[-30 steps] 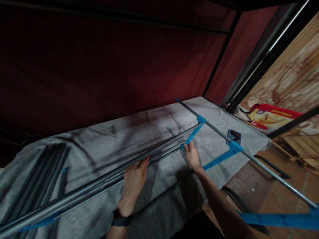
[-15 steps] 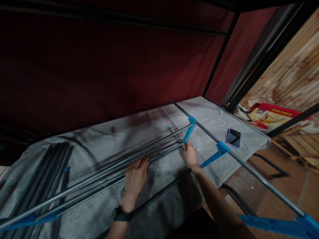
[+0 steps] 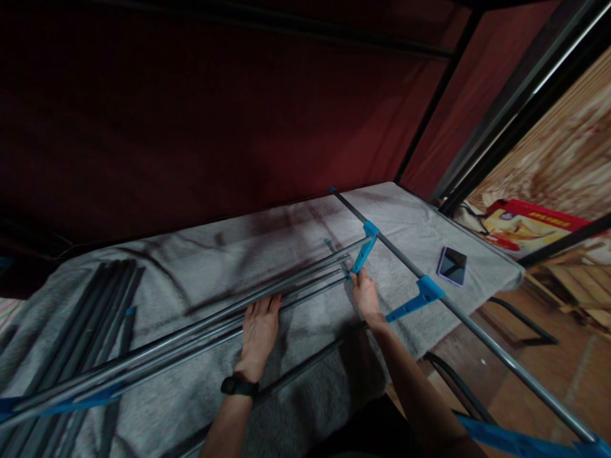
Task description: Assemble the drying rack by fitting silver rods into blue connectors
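My left hand (image 3: pixel 260 327) lies back-up over thin grey metal tubes (image 3: pixel 205 334), its fingers curled across them; the fingertips and what is under the palm are partly hidden. On that wrist is a dark band. My right hand (image 3: pixel 365 294) pinches the lower end of a blue plastic bracket (image 3: pixel 363 254), close to where the tubes end. The bracket sits on a long grey crossbar (image 3: pixel 398 254). A second blue bracket (image 3: pixel 422 296) on this bar stands just right of my right hand, apart from it.
Several darker tubes (image 3: pixel 90 331) lie bundled on the left of the grey cloth (image 3: pixel 210 261). A phone (image 3: pixel 452 265) rests on the right. Another tube (image 3: pixel 305 367) lies nearer me. Beyond the table are a red-yellow box (image 3: pixel 534 226) and wooden slats (image 3: pixel 573 289).
The tubes under my left hand have shifted and spread apart slightly. My left hand has moved a little left along them. My right hand stays at the bracket's end.
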Demonstrator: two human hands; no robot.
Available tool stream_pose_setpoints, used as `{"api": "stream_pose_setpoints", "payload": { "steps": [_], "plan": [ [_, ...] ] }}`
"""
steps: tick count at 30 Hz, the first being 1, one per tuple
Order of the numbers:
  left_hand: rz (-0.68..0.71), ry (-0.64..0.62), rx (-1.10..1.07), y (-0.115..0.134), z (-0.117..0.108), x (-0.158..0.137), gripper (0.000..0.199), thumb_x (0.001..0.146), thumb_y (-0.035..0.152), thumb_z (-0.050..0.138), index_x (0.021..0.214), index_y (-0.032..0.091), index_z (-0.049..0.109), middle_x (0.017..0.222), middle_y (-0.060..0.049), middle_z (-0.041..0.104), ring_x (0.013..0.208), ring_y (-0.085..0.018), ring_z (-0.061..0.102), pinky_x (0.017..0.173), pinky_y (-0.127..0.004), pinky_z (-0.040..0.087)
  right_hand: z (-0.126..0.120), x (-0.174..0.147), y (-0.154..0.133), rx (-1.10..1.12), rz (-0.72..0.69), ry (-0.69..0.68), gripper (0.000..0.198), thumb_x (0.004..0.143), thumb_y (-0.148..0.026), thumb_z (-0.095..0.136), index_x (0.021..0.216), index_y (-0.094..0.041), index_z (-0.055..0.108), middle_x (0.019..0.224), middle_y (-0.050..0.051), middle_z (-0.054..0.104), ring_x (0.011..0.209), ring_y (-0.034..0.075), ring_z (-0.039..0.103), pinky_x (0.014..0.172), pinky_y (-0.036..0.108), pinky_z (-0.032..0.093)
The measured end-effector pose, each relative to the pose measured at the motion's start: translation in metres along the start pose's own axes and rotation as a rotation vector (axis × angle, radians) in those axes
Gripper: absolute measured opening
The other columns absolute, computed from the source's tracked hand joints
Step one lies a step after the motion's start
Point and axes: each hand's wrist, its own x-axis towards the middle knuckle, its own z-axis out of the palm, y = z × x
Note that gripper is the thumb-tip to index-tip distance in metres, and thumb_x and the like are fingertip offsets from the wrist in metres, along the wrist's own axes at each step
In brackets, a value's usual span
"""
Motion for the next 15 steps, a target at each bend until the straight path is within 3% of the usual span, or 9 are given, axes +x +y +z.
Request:
{"api": "stream_pose_setpoints", "payload": {
  "steps": [3, 8, 11, 15],
  "plan": [
    [0.048, 0.049, -0.023, 0.005, 0.002, -0.006, 0.054, 0.095, 0.006, 0.043, 0.143, 0.022, 0.062, 0.133, -0.014, 0.069, 0.124, -0.028, 0.063, 0.108, -0.045, 0.047, -0.001, 0.001, 0.0, 0.013, 0.007, 0.014, 0.034, 0.101, -0.04, 0.042, 0.115, -0.019, 0.064, 0.089, 0.013, 0.076, 0.085, 0.027, 0.073, 0.07, 0.031, 0.05],
    [0.189, -0.068, -0.079, 0.02, 0.015, -0.015, 0.057, 0.091, 0.001, 0.042, 0.141, 0.02, 0.063, 0.138, -0.013, 0.067, 0.128, -0.025, 0.061, 0.114, -0.043, 0.046, -0.002, 0.004, 0.0, 0.048, 0.009, 0.024, 0.034, 0.101, -0.041, 0.041, 0.111, -0.018, 0.064, 0.093, 0.014, 0.076, 0.087, 0.028, 0.073, 0.074, 0.033, 0.05],
    [0.138, -0.122, -0.091, 0.026, 0.02, -0.013, 0.06, 0.09, 0.0, 0.041, 0.145, 0.017, 0.058, 0.139, -0.015, 0.065, 0.129, -0.026, 0.06, 0.115, -0.046, 0.045, -0.004, 0.005, 0.0, 0.053, 0.008, 0.011, 0.031, 0.1, -0.038, 0.043, 0.113, -0.019, 0.063, 0.095, 0.013, 0.076, 0.091, 0.029, 0.073, 0.076, 0.034, 0.051],
    [0.044, -0.202, -0.163, 0.029, 0.015, -0.003, 0.047, 0.096, 0.007, 0.04, 0.135, 0.017, 0.065, 0.131, -0.014, 0.067, 0.126, -0.028, 0.06, 0.111, -0.048, 0.047, -0.009, 0.008, -0.001, 0.072, 0.023, -0.017, 0.022, 0.097, -0.034, 0.048, 0.106, -0.022, 0.064, 0.096, 0.012, 0.076, 0.093, 0.029, 0.073, 0.079, 0.035, 0.052]
  ]
}}
